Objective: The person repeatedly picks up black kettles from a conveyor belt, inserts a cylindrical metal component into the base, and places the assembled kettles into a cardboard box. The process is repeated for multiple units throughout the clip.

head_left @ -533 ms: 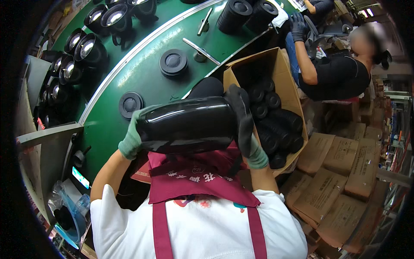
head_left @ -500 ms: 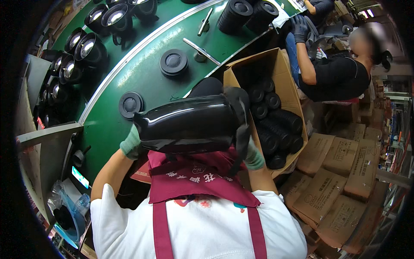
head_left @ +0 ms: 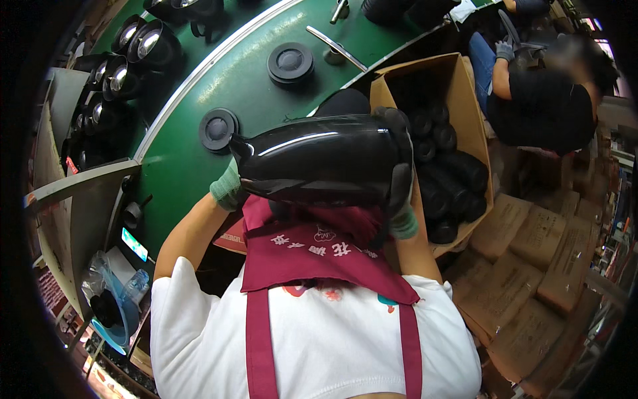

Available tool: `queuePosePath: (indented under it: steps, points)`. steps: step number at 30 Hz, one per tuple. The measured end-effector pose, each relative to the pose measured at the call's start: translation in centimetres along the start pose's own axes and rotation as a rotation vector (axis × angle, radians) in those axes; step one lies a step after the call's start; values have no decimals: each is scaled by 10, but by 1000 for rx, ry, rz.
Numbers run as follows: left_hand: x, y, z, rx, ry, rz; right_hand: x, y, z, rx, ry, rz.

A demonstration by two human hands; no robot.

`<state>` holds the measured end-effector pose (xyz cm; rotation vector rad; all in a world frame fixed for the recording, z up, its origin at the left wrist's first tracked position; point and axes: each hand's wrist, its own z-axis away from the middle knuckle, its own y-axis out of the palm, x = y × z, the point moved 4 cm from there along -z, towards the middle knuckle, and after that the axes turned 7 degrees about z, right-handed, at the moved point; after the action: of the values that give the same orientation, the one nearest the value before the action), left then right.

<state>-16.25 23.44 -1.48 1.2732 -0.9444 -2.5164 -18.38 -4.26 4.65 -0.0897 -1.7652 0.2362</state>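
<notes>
A glossy black jug body [head_left: 319, 159] with a small pointed spout lies sideways in front of my chest, held between both hands. My left hand [head_left: 228, 187], in a green glove, grips it at the spout end; most of its fingers are hidden behind the jug. Across the wide end, my right hand [head_left: 401, 173], gloved in green with dark fingers, is wrapped around the rim. Just beyond the spout, a round black lid [head_left: 218, 130] rests on the green table [head_left: 179, 173]. Farther off is a short stack of similar black lids [head_left: 291, 63].
An open cardboard box [head_left: 480, 113] of black ribbed round parts stands to the right. Metal rods [head_left: 337, 48] stand on the table. Black jugs [head_left: 151, 43] fill the far left. Closed cartons [head_left: 505, 279] are stacked right, near a seated co-worker [head_left: 548, 100].
The view has shifted, so the table and jug appear farther right and higher. My right hand's fingers have closed more snugly around the jug's wide end. The co-worker's gloved hand has moved.
</notes>
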Motion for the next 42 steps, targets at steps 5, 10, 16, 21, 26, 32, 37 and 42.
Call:
queuePosePath:
  steps: [5, 10, 16, 21, 26, 32, 37, 42]
  points:
    - [-66, 21, 15, 4, 591, -1094, -20, 13, -12, -6, -5, 56]
    - [-82, 54, 15, 162, 640, -816, 5, -9, -21, -138, -38, -24]
    - [-70, 45, 18, 260, 185, -432, 83, -16, -29, -167, -578, 318]
    - [-47, 54, 1, -80, -363, 346, 89, 2, -24, 173, -916, 641]
    - [-87, 77, 8, -265, 342, -119, 49, 3, -21, -326, -576, 206]
    - [-22, 63, -22, -381, 510, -83, 29, -18, -7, -486, 47, -161]
    - [71, 58, -66, -278, 309, -238, 33, -62, -4, -205, 111, 153]
    - [79, 94, -51, 277, 702, -766, -20, -40, 19, 3, 136, 1151]
